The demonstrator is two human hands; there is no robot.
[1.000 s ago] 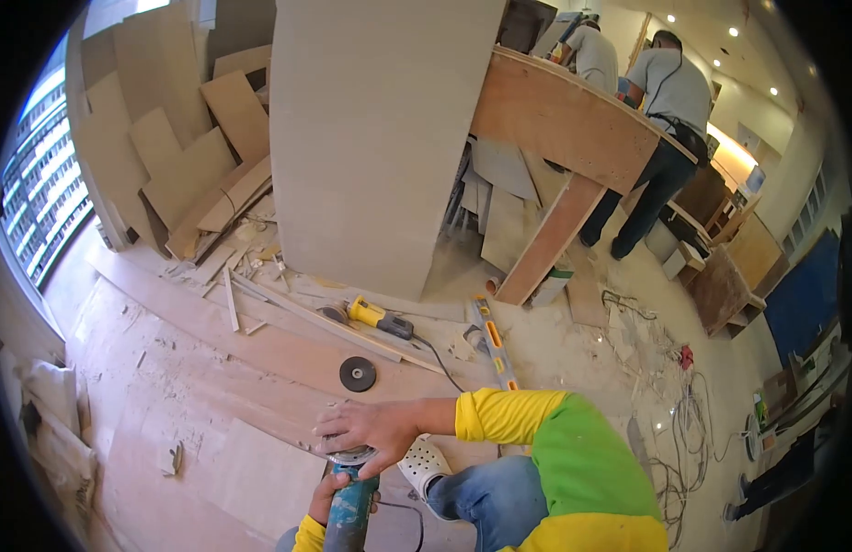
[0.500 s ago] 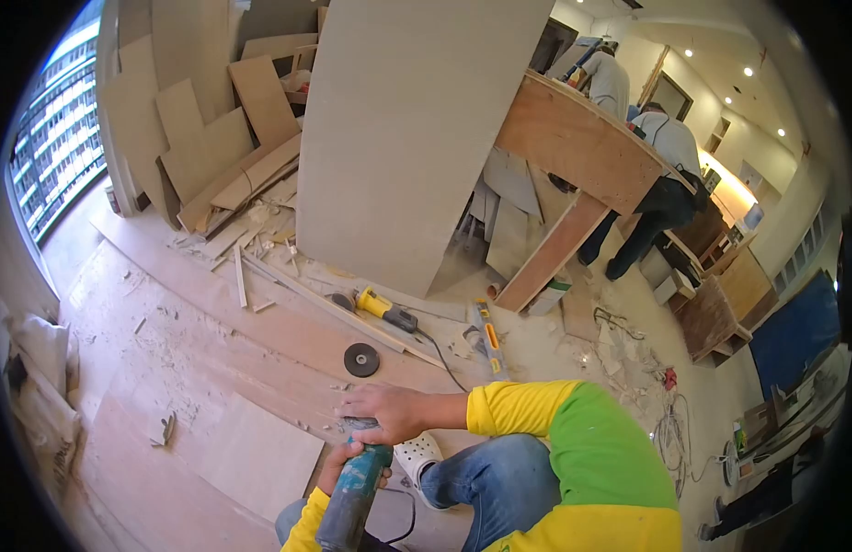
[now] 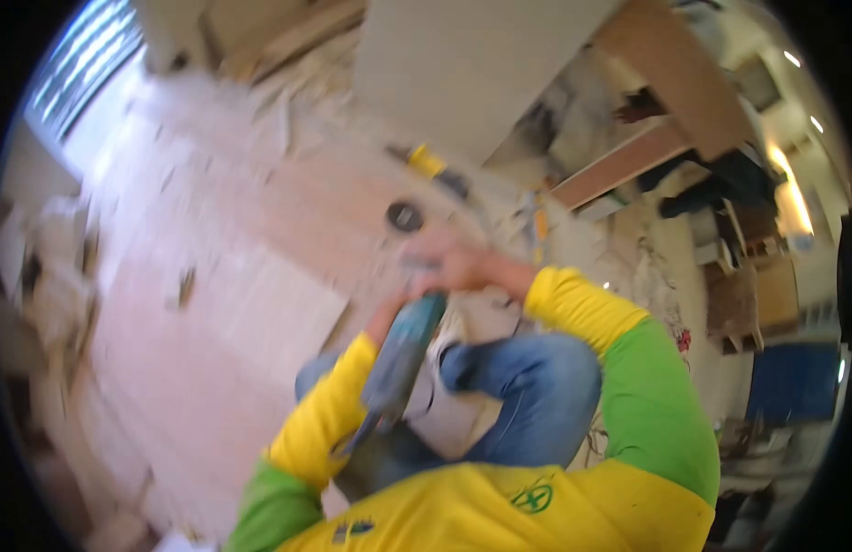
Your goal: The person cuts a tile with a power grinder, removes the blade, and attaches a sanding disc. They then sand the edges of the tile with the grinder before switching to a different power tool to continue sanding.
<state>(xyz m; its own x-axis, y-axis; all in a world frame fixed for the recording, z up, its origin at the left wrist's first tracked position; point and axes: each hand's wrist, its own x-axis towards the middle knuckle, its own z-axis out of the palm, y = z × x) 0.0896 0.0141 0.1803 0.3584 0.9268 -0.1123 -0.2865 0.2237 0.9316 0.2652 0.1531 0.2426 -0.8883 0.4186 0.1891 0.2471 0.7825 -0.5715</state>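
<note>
A teal and dark grey angle grinder (image 3: 403, 354) is held in front of my body, its back end toward me. My left hand (image 3: 395, 304) is wrapped around its body near the front. At the head end, my right hand (image 3: 453, 261) is closed over the tool, and motion blur hides the fingers' detail. The front of the grinder is covered by my hands. Just beyond them, a black disc (image 3: 405, 216) lies on the floor. A second, yellow and black angle grinder (image 3: 435, 169) rests farther off.
A yellow level (image 3: 539, 225) lies to the right of the hands. A pale board (image 3: 283, 299) is on the dusty floor (image 3: 196, 368) at left. A large upright panel (image 3: 453, 74) and a wooden bench frame (image 3: 619, 166) stand ahead. A person's dark-trousered legs (image 3: 720, 184) show behind the frame.
My view has tipped downward, showing more of my shirt and legs, and is blurred. Both hands stay on the teal grinder. The disc and yellow grinder appear higher in view.
</note>
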